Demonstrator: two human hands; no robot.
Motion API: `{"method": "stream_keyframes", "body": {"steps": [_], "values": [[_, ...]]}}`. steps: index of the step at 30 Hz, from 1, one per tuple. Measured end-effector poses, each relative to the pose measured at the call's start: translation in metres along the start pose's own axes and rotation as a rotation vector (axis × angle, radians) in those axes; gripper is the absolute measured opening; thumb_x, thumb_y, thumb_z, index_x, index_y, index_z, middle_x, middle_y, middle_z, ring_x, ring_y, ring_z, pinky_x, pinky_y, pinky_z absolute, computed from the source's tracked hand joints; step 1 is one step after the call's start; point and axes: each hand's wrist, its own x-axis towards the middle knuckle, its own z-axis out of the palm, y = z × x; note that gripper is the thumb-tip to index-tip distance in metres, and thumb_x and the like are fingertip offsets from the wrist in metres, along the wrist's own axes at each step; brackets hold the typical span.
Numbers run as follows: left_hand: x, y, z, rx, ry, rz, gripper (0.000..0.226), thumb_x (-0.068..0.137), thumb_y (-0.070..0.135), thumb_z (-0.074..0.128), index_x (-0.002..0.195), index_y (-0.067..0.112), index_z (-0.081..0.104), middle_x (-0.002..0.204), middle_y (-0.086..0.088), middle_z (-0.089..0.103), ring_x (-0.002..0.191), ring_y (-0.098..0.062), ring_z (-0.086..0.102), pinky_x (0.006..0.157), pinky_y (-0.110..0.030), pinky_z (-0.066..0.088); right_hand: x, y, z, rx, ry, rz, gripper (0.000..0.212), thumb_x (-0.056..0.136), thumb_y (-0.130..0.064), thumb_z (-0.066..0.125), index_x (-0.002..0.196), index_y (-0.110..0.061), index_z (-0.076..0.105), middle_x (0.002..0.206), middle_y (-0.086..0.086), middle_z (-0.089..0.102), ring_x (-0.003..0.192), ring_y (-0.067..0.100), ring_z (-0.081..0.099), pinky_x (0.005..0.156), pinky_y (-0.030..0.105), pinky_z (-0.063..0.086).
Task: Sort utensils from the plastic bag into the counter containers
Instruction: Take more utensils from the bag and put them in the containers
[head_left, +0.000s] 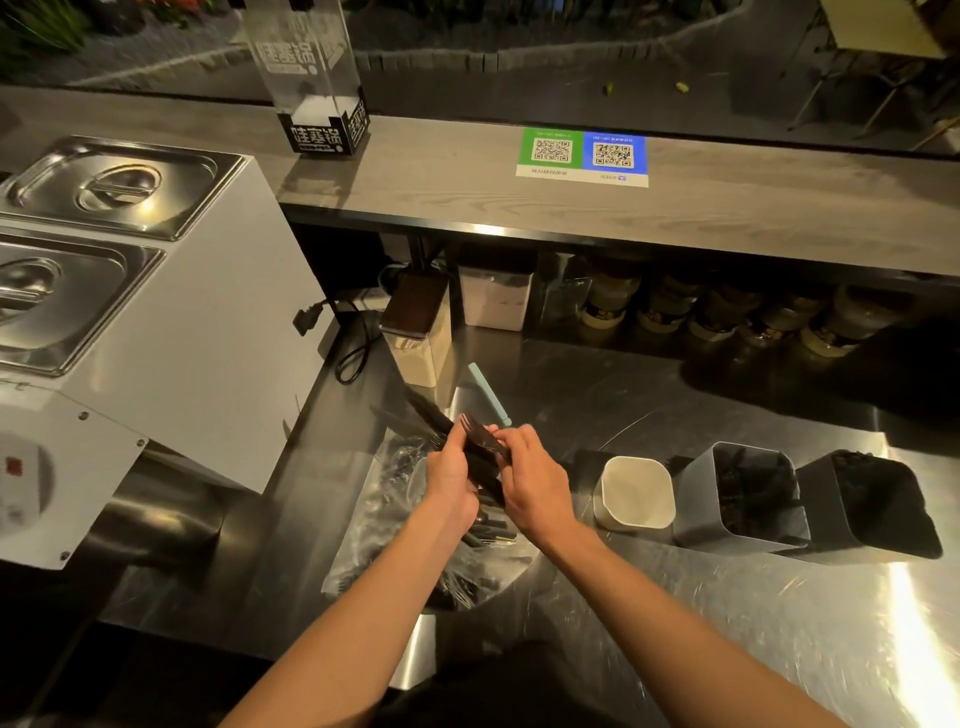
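Centrally, a fork (480, 434) is pinched by right hand (535, 480) fingers from the bundle (483, 470) clasped in the left hand (452, 475), seemingly for sorting.

- A steel counter (675, 597) fills the lower right, glaring with warm light near its right edge.
- Above its far edge runs a grey wood-grain shelf (441, 171); a QR code sign (582, 157) lies flat on it.
- A clear acrylic stand (311, 78) stands at the shelf's left end.
- Jars (727, 312) line the shadow under the shelf.
- At left, a white cabinet (208, 338) carries two steel lids (119, 187).
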Motion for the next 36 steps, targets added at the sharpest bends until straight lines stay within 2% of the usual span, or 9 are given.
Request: {"method": "stream_keyframes", "body": {"steps": [4, 10, 13, 15, 19, 23, 26, 31, 36], "values": [[0.004, 0.003, 0.0, -0.153, -0.06, -0.076, 0.029, 0.099, 0.027, 0.062, 0.074, 0.014, 0.055, 0.063, 0.0, 0.058, 0.053, -0.015, 0.059, 0.057, -0.028, 0.052, 0.002, 0.002, 0.0, -0.198, 0.029, -0.174, 0.022, 0.105, -0.034, 0.045, 0.115, -0.02, 0.06, 0.102, -0.001, 0.053, 0.082, 0.016, 0.051, 0.068, 0.037, 0.054], [0.003, 0.004, 0.0, -0.215, -0.129, -0.175, 0.035, 0.101, 0.029, 0.058, 0.071, 0.017, 0.046, 0.056, 0.001, 0.05, 0.056, -0.016, 0.056, 0.075, -0.033, 0.053, 0.0, 0.009, -0.006, -0.241, -0.09, -0.19, 0.042, 0.096, -0.056, 0.053, 0.121, -0.023, 0.054, 0.105, -0.003, 0.055, 0.089, 0.014, 0.054, 0.069, 0.032, 0.052], [0.0, 0.002, 0.003, -0.091, -0.145, -0.193, 0.039, 0.099, 0.033, 0.06, 0.066, 0.015, 0.051, 0.052, 0.001, 0.054, 0.048, -0.013, 0.058, 0.059, -0.028, 0.052, 0.001, 0.01, -0.013, -0.267, -0.121, -0.219, 0.038, 0.102, -0.05, 0.044, 0.127, -0.022, 0.051, 0.113, -0.003, 0.06, 0.098, 0.018, 0.058, 0.072, 0.036, 0.051], [-0.004, -0.002, 0.006, -0.013, -0.15, -0.176, 0.039, 0.096, 0.039, 0.063, 0.066, 0.015, 0.055, 0.056, 0.0, 0.056, 0.05, -0.012, 0.06, 0.061, -0.029, 0.05, -0.002, 0.012, -0.016, -0.245, -0.108, -0.211, 0.033, 0.105, -0.044, 0.041, 0.127, -0.022, 0.052, 0.115, -0.002, 0.063, 0.1, 0.019, 0.06, 0.076, 0.037, 0.053], [-0.009, -0.012, 0.015, -0.02, -0.197, -0.116, 0.065, 0.082, 0.069, 0.063, 0.1, 0.007, 0.067, 0.087, -0.01, 0.074, 0.086, -0.021, 0.071, 0.078, -0.034, 0.055, -0.012, 0.017, -0.022, -0.146, -0.017, -0.117, 0.028, 0.106, -0.034, 0.04, 0.124, -0.021, 0.056, 0.113, -0.001, 0.069, 0.1, 0.021, 0.064, 0.078, 0.039, 0.053], [-0.016, -0.023, 0.03, -0.008, -0.194, -0.101, 0.085, 0.084, 0.081, 0.039, 0.129, 0.011, 0.061, 0.123, -0.015, 0.068, 0.116, -0.027, 0.064, 0.098, -0.038, 0.051, -0.019, 0.025, -0.033, -0.123, 0.017, -0.037, 0.028, 0.108, -0.031, 0.036, 0.124, -0.019, 0.056, 0.108, 0.002, 0.071, 0.093, 0.026, 0.067, 0.077, 0.039, 0.052], [-0.019, -0.035, 0.044, 0.013, -0.121, -0.076, 0.072, 0.095, 0.067, 0.043, 0.129, 0.006, 0.059, 0.116, -0.016, 0.071, 0.107, -0.026, 0.069, 0.089, -0.037, 0.055, -0.023, 0.034, -0.041, -0.122, 0.013, 0.046, 0.03, 0.108, -0.035, 0.031, 0.125, -0.02, 0.052, 0.106, 0.004, 0.073, 0.09, 0.028, 0.067, 0.075, 0.041, 0.053], [-0.028, -0.056, 0.073, 0.052, -0.074, -0.017, 0.038, 0.102, 0.045, 0.05, 0.083, 0.012, 0.052, 0.063, -0.002, 0.055, 0.063, -0.019, 0.064, 0.079, -0.039, 0.058, -0.033, 0.061, -0.068, -0.059, 0.161, 0.186, 0.025, 0.105, -0.035, 0.04, 0.114, -0.018, 0.055, 0.093, 0.006, 0.071, 0.084, 0.032, 0.064, 0.067, 0.038, 0.039], [-0.042, -0.083, 0.106, 0.128, -0.157, -0.042, 0.036, 0.102, 0.046, 0.05, 0.083, 0.015, 0.053, 0.059, 0.004, 0.049, 0.051, -0.01, 0.05, 0.057, -0.023, 0.047, -0.038, 0.098, -0.109, 0.105, 0.208, 0.306, 0.025, 0.107, -0.031, 0.037, 0.12, -0.017, 0.052, 0.09, 0.009, 0.068, 0.083, 0.031, 0.062, 0.074, 0.044, 0.045]]}}
